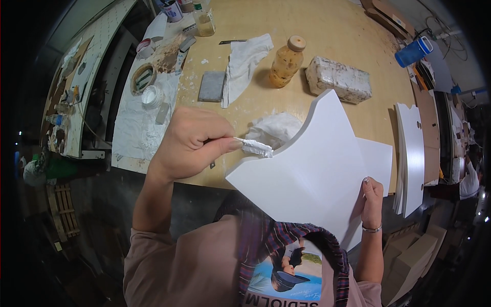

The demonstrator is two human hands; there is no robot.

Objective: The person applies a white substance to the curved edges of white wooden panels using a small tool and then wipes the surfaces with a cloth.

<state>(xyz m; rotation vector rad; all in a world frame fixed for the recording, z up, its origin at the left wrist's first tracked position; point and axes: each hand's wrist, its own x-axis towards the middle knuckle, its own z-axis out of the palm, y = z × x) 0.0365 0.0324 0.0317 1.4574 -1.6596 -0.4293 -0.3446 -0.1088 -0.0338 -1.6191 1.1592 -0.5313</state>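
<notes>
My left hand (pixel 192 143) is closed round a small putty scraper (pixel 255 147), its blade coated in white paste. The blade lies at the curved edge of a white board (pixel 307 169), close to its left corner. My right hand (pixel 373 197) grips this board at its right edge, thumb on top and the other fingers mostly hidden. The board is tilted and partly overhangs the table's near edge, in front of my body. Behind it, on the table, sits a crumpled white cloth (pixel 276 128). Another white board (pixel 376 158) shows beneath its right side.
On the wooden table (pixel 245 23) stand an amber bottle (pixel 288 64) and a stained, wrapped block (pixel 337 79). Left lie a grey pad (pixel 211 86), a white rag (pixel 248 64) and an open paste jar (pixel 152 96). White boards (pixel 411 158) lean at the right edge, near a blue bottle (pixel 413 51).
</notes>
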